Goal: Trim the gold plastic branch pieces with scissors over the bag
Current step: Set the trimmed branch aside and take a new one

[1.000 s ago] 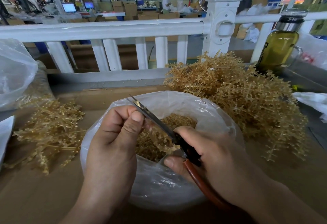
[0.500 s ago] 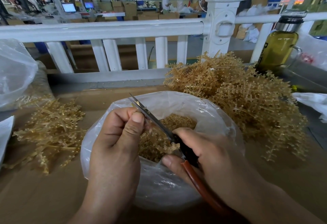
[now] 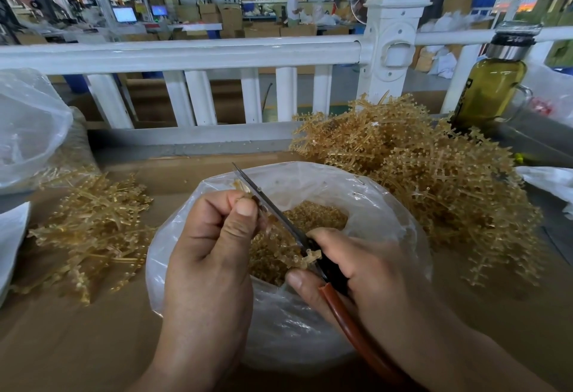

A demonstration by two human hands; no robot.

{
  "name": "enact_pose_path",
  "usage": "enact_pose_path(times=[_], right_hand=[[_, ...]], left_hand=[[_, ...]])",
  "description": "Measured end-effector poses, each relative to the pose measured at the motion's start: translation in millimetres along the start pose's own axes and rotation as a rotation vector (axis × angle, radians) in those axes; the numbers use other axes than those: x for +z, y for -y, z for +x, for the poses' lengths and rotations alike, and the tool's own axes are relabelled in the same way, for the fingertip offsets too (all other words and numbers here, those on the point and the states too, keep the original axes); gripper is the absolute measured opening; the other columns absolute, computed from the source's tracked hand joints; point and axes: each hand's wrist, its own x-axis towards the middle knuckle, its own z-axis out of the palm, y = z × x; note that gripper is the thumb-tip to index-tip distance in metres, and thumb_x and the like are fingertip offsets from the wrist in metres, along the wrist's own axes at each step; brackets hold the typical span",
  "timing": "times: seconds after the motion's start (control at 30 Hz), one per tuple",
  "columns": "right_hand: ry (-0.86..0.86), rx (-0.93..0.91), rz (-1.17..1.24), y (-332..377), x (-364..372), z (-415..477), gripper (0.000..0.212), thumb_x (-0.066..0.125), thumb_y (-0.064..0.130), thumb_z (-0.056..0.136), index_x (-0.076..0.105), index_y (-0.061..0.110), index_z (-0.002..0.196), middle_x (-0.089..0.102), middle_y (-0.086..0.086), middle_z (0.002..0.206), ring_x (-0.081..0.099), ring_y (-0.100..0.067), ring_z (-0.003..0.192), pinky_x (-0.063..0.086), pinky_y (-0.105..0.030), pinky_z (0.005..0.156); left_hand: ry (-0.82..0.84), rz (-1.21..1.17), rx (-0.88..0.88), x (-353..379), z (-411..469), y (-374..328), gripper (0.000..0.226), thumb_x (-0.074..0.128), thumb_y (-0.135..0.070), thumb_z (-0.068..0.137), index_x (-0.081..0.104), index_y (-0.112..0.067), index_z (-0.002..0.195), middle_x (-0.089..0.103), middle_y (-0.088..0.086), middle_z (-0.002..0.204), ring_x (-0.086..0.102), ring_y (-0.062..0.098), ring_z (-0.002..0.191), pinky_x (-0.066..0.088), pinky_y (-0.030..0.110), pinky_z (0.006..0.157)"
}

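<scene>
- A clear plastic sack (image 3: 28,131), thin and crinkled, bulges at the far left edge.
- A small heap of gold branch pieces (image 3: 93,230) lies on the brown cardboard surface (image 3: 62,345): stiff, glossy, translucent stems with short knobbed side-twigs.
- The left hand (image 3: 210,255) is curled into a tight fist above the bag's near-left rim. Its thumb presses against the bent forefinger and pinches a gold branch piece (image 3: 243,188), whose tip pokes out above the knuckles.
- The scissors (image 3: 273,205) slant up and to the left, the metal blades showing as one thin dark line right beside the pinched piece. A nubby gold scrap sits at the pivot.
- The open clear bag (image 3: 378,202), soft and wrinkled with a rolled rim, stands on the cardboard under both hands. Inside it lies a bed of small gold trimmings (image 3: 319,215).
- The right hand (image 3: 366,267) wraps narrowly round the scissors' black grip, thumb lying along the near side. A smooth red-brown handle sleeve (image 3: 350,332) runs out beneath the palm.
- A large tangled pile of gold branches (image 3: 434,181) rises to the right of the bag, touching it.
- A glass bottle (image 3: 493,88) of olive-yellow liquid with a dark cap stands behind that pile, before a white railing (image 3: 198,53).
</scene>
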Motion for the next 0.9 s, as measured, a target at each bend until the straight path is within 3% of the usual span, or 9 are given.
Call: enact_pose_path(times=[0.2,0.47,0.73,0.8,0.9], right_hand=[[0.013,0.013,0.011,-0.1,-0.6,0.6,0.044,0.043,0.067,0.089,0.059,0.029,0.105,0.059,0.009,0.069,0.06,-0.006,0.062,0.048,-0.026,0.055],[-0.001,0.01,0.008,0.6,0.0,-0.2,0.044,0.045,0.065,0.09,0.061,0.027,0.107,0.058,0.01,0.068,0.059,-0.005,0.063,0.047,-0.024,0.054],[-0.008,-0.006,0.004,-3.6,2.9,0.1,0.048,0.043,0.067,0.09,0.059,0.027,0.112,0.061,0.007,0.068,0.061,-0.007,0.062,0.049,-0.028,0.055],[-0.011,0.0,0.025,-4.8,4.9,-1.0,0.046,0.043,0.07,0.09,0.055,0.032,0.114,0.062,0.007,0.07,0.062,-0.006,0.063,0.05,-0.03,0.055],[-0.023,-0.008,0.111,-9.4,4.1,-1.6,0.039,0.051,0.067,0.09,0.058,0.034,0.109,0.062,0.009,0.07,0.063,-0.005,0.062,0.048,-0.022,0.051]], left_hand=[[-0.001,0.042,0.013,-1.1,-0.3,0.9,0.017,0.061,-0.034,0.09,0.065,-0.027,0.075,0.06,0.0,0.079,0.055,0.016,0.081,0.042,0.038,0.086],[-0.009,0.061,0.014,-0.7,-0.2,1.3,0.016,0.061,-0.033,0.091,0.066,-0.027,0.076,0.062,-0.003,0.077,0.057,0.011,0.078,0.043,0.034,0.083],[-0.023,0.066,-0.002,-2.1,0.9,1.8,0.015,0.062,-0.034,0.089,0.067,-0.029,0.076,0.064,0.0,0.079,0.059,0.018,0.085,0.044,0.038,0.088],[-0.017,0.072,0.003,-2.0,1.8,1.2,0.016,0.061,-0.033,0.089,0.067,-0.029,0.075,0.064,0.001,0.079,0.06,0.019,0.084,0.046,0.035,0.087],[-0.009,0.044,0.003,-2.7,3.4,-1.2,0.017,0.06,-0.031,0.089,0.067,-0.026,0.075,0.066,0.0,0.077,0.062,0.015,0.081,0.051,0.026,0.081]])
